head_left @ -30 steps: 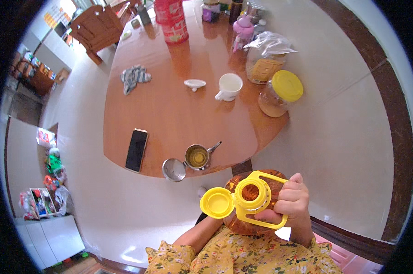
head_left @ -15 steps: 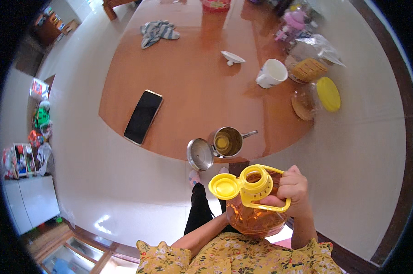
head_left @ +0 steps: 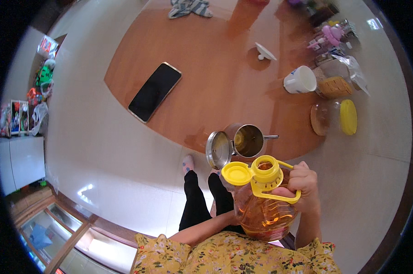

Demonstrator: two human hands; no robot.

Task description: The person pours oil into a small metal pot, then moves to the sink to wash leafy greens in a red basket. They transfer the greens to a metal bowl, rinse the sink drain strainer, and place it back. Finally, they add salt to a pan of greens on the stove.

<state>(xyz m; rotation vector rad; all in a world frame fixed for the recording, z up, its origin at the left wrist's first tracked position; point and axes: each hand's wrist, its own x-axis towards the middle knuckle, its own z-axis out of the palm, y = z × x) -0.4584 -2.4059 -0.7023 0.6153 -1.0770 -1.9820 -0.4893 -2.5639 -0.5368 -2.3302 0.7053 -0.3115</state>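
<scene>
A: Right hand (head_left: pixel 302 182) has its grip clamped on the yellow handle (head_left: pixel 275 194) of the big oil bottle (head_left: pixel 263 212). The bottle is held upright against the body, just below the near edge of the worktop (head_left: pixel 206 86). Its flip cap (head_left: pixel 236 173) hangs open to the left.

B: Left hand?

A: Forearm runs under the bottle's base; the hand itself is hidden, so I cannot tell its grip. Probably supporting from beneath.

B: Risks?

A: The spout is open and the bottle looks well filled and heavy. A quick tilt could send oil past the small steel pot (head_left: pixel 248 140), whose mouth is narrow and whose hinged lid (head_left: pixel 218 150) stands just beside it. The pot sits close to the worktop's edge; a knock from the bottle could push it off onto the tiled floor (head_left: pixel 115 173), above the slippered feet. Oil on tile would be slippery. The phone (head_left: pixel 154 91) lies well apart, less exposed.

B: Change from half a second ago?

A: The view has shifted closer; pot and phone sit larger and lower in frame. The bottle stays upright, cap open as before, right hand on the same handle. White cup (head_left: pixel 300 80) and yellow-lidded jar (head_left: pixel 336 117) appear unmoved.
</scene>
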